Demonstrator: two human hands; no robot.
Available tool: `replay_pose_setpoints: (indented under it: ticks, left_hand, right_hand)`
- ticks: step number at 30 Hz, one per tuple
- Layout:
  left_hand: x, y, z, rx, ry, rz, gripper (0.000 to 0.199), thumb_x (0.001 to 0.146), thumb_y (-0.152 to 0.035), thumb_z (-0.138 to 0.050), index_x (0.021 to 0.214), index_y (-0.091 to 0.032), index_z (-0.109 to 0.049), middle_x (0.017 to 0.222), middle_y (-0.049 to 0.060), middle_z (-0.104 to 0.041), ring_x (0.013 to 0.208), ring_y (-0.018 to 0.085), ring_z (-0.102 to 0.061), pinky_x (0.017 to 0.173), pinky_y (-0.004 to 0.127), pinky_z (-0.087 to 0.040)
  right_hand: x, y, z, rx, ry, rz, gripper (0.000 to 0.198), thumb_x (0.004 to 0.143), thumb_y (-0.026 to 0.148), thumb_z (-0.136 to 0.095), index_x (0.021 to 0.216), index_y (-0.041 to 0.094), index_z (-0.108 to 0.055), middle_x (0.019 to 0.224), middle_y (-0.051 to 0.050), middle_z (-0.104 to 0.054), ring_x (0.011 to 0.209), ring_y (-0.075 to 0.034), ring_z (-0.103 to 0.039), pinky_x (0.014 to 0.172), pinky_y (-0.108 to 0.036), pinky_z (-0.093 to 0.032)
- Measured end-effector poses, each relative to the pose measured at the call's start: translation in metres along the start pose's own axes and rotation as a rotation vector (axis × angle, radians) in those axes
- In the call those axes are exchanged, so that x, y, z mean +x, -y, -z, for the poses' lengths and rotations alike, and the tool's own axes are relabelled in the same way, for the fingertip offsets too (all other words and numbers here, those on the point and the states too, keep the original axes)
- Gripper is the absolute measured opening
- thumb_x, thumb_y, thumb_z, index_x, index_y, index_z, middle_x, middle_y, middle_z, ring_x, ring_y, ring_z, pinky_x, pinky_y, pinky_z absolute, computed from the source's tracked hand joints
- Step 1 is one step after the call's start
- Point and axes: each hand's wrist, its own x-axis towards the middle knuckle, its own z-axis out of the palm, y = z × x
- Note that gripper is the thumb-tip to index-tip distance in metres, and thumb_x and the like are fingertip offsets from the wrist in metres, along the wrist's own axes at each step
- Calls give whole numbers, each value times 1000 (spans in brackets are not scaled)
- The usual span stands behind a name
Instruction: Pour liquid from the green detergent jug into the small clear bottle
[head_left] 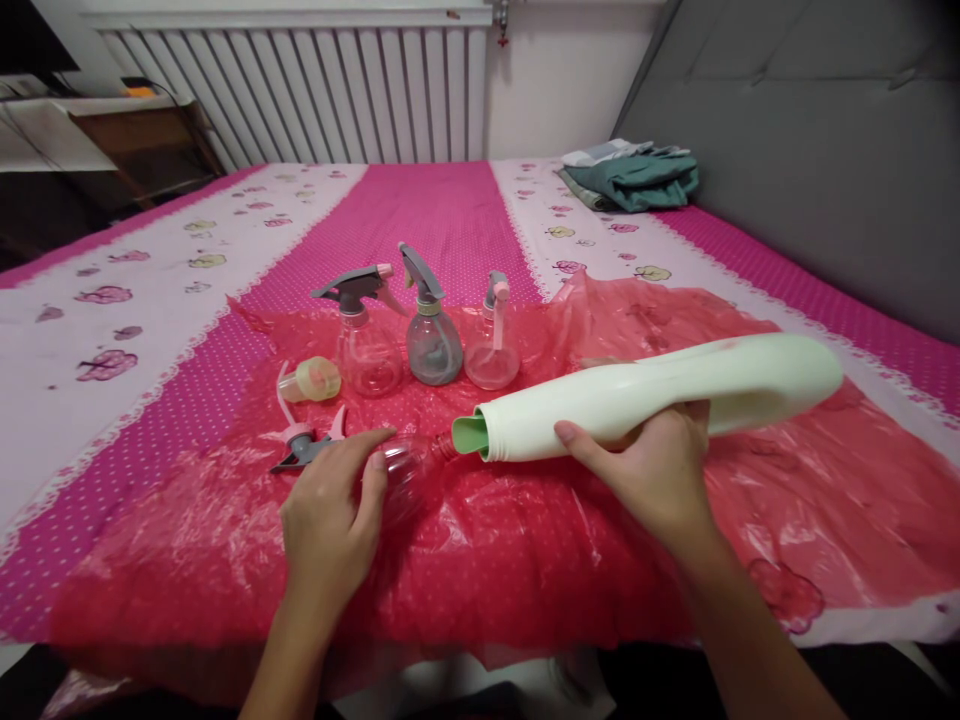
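Note:
My right hand (660,470) grips the handle of a pale green plastic jug (570,400), which is tilted onto its side with its green pouring lip (470,435) facing left. My left hand (330,500) is closed around the base end of a clear spray bottle body (409,475). This bottle lies tipped over, its open neck close to the jug's lip; I cannot tell whether they touch. Beyond my left fingers lies a loose grey and pink spray head (300,447) with its tube. A translucent yellow cap (318,379) rests on its side behind it.
Upright behind my hands stand a clear spray bottle (367,360), a grey one (435,348) and a smaller clear one (493,362). Red plastic sheeting (480,580) covers the near part of the pink patterned bed cover (427,210). Folded clothes (637,180) lie at the back right.

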Motion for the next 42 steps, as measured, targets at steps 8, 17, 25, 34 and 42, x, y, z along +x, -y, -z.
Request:
replay_pose_setpoints:
  ticks: [8, 17, 25, 34, 42]
  left_hand:
    - [0, 0, -1, -3, -1, -9, 40, 109, -40, -44, 118, -22, -79, 112, 7, -82, 105, 29, -76, 90, 42, -53]
    - [-1, 2, -1, -7, -4, -8, 42, 109, -41, -44, 118, -21, -79, 112, 8, -82, 105, 31, -76, 89, 43, -53]
    - [0, 0, 0, -5, 3, 5, 42, 109, -42, -43, 118, -23, -79, 112, 7, -83, 104, 30, -76, 90, 43, -54]
    - [0, 0, -1, -1, -2, -7, 41, 109, -41, -43, 118, -22, -79, 112, 7, -83, 104, 30, -76, 89, 42, -54]
    - [0, 0, -1, -6, -1, 2, 40, 108, -41, -44, 118, -24, -79, 112, 6, -83, 104, 29, -76, 89, 42, -53]
  right_hand:
    - [-1, -1, -1, -9, -11, 10, 81, 69, 88, -66, 106, 17, -76, 108, -15, -75, 127, -42, -58, 123, -62, -31]
    - [0, -1, 0, -12, -1, 36, 76, 71, 84, -67, 107, 17, -75, 109, -15, -74, 126, -41, -59, 124, -64, -29]
    - [-1, -2, -1, -34, -12, 49, 82, 73, 89, -63, 110, 17, -76, 110, -16, -75, 126, -41, -60, 124, -62, -29]
    - [0, 0, -1, -33, -4, 25, 85, 71, 92, -61, 109, 19, -76, 110, -14, -76, 123, -41, -63, 124, -61, -31]
    - [-1, -2, -2, -17, -16, 36, 83, 71, 90, -64, 109, 18, -76, 110, -16, -75, 127, -41, -60, 124, -61, -31]
